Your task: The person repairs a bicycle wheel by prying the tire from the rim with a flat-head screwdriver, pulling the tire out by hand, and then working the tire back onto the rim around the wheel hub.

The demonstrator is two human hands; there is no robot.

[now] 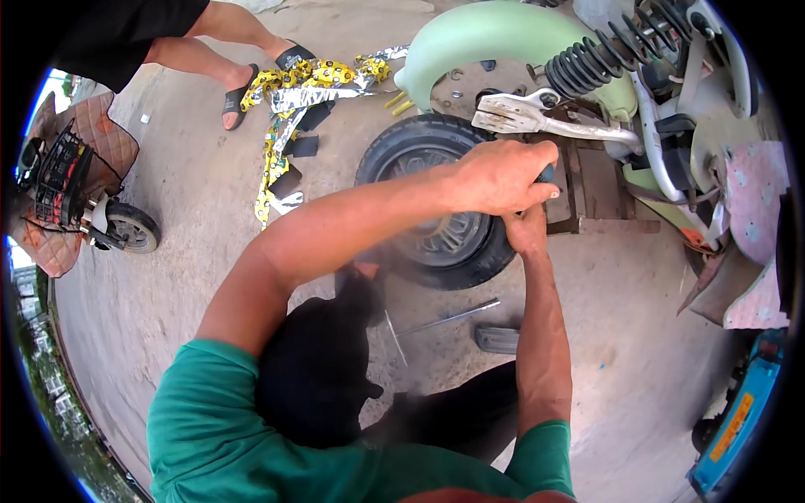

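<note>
My left hand (501,178) is closed round a small dark blue rounded piece (547,173); only a bit of it shows, so its kind is unclear. Just beneath it, my right hand (527,230) reaches up against the left, its fingers mostly hidden. Both are over the right side of a black-tyred wheel (444,275) with a grey spoked rim. Close by is a scooter's white swingarm (579,128), with a black coil-spring shock absorber (587,67) above it. A T-handle wrench (449,317) lies on the ground near my knees.
A pale green mudguard (470,38) arches behind the wheel. Yellow patterned fabric (314,75) lies by a bystander's sandalled foot (239,101). A ribbed grey block (496,339) sits by my right forearm. A blue case-like object (738,427) stands at lower right, another vehicle (75,189) far left.
</note>
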